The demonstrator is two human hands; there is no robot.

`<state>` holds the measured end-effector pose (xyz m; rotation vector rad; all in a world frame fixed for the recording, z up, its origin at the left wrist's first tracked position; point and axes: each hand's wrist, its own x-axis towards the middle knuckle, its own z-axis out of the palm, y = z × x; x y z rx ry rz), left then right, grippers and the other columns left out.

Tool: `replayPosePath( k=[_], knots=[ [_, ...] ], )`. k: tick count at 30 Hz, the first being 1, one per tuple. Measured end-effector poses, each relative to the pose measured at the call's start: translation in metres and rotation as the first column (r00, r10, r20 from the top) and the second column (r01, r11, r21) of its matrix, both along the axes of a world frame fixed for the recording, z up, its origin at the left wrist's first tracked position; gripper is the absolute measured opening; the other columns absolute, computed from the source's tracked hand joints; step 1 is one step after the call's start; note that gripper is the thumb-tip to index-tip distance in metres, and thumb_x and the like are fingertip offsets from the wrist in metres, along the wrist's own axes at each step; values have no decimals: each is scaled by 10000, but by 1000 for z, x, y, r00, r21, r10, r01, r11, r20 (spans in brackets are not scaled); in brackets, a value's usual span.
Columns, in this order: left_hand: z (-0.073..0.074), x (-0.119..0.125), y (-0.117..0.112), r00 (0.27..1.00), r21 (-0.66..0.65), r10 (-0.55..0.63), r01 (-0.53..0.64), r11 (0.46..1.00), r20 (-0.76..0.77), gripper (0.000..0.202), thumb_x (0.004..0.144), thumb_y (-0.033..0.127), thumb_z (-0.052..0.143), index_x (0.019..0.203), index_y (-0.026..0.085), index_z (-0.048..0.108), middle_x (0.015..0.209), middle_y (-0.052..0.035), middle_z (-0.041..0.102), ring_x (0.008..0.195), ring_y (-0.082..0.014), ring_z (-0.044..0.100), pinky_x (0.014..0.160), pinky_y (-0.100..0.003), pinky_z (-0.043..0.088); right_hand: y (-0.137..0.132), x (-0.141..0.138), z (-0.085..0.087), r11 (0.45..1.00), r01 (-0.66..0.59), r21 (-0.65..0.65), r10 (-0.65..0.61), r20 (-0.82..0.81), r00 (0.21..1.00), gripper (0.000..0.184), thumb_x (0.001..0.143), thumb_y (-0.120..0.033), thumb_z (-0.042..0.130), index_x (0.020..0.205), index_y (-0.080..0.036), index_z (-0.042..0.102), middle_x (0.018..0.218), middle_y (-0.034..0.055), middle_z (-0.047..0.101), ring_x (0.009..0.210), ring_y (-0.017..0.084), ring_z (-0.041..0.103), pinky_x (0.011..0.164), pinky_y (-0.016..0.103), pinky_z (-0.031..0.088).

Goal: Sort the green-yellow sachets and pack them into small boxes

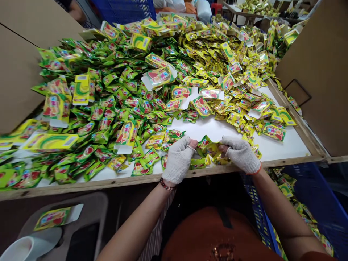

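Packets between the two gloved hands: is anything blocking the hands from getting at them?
Nothing visible does. The left hand and right hand pinch the packets from either side. The boxes lie farther back on the table, out of the way.

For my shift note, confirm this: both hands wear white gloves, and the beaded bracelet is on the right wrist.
No: the head view shows the beaded bracelet on the left wrist. The left hand and right hand do wear white gloves.
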<state>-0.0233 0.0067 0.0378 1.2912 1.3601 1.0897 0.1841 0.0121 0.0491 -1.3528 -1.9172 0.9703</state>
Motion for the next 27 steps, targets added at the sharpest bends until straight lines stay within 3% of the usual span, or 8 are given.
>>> replayPosePath(
  k=[4,8,11,14,17,23,25,27],
  knots=[
    [8,0,1,985,50,-115,122,991,-125,367,851,505,570,658,193,550,611,16,524,591,-124,467,571,-245,404,0,-1,4,976,-211,-51,214,71,974,193,873,-272,528,734,-177,623,671,-12,577,650,135,504,619,250,370],
    [10,4,-3,959,-63,-281,283,957,38,315,734,457,728,845,185,616,696,15,608,642,-138,545,586,-248,439,1,-6,4,978,-204,-32,206,79,975,192,867,-285,545,715,-174,585,653,-24,544,639,119,468,607,236,339],
    [7,4,-3,949,-98,-289,302,948,129,337,691,401,771,886,177,613,739,9,637,666,-140,573,593,-247,456,1,-7,0,987,-160,1,160,49,986,224,873,-309,566,691,-181,539,656,-24,521,648,120,461,613,241,341],
    [4,3,-2,971,-68,-219,226,972,92,288,714,375,746,867,167,618,734,2,629,673,-140,568,611,-254,463,-2,-10,-5,1000,-8,4,9,-132,991,190,852,-358,635,905,-188,570,779,-4,566,691,137,502,625,256,389],
    [2,7,-4,984,-27,-168,170,985,65,252,731,359,725,846,167,607,745,-3,625,686,-142,569,629,-259,468,-8,-15,-7,994,7,-107,-37,-277,960,521,805,-395,706,1235,-197,488,950,39,618,765,169,573,662,288,459],
    [7,-19,-1,961,129,-99,135,982,-257,212,841,395,618,883,187,622,797,-13,654,727,-152,588,681,-266,465,-9,-19,-7,994,-28,-109,18,-95,995,223,836,-359,640,994,-203,643,901,49,675,809,212,607,759,356,483],
    [13,-54,8,882,217,68,40,975,-466,211,876,387,569,921,191,631,820,-21,667,758,-167,597,730,-283,471,-6,-16,-11,995,49,-83,-54,-65,996,329,814,-369,649,1098,-202,644,982,61,689,852,228,623,789,369,490],
    [20,-97,19,696,317,274,-71,946,-664,215,874,340,547,981,184,649,898,-48,687,842,-200,617,798,-309,470,-4,-12,-16,994,85,-62,-87,-36,996,393,809,-390,648,1151,-197,638,1029,65,694,899,239,633,813,364,491]
  ],
)
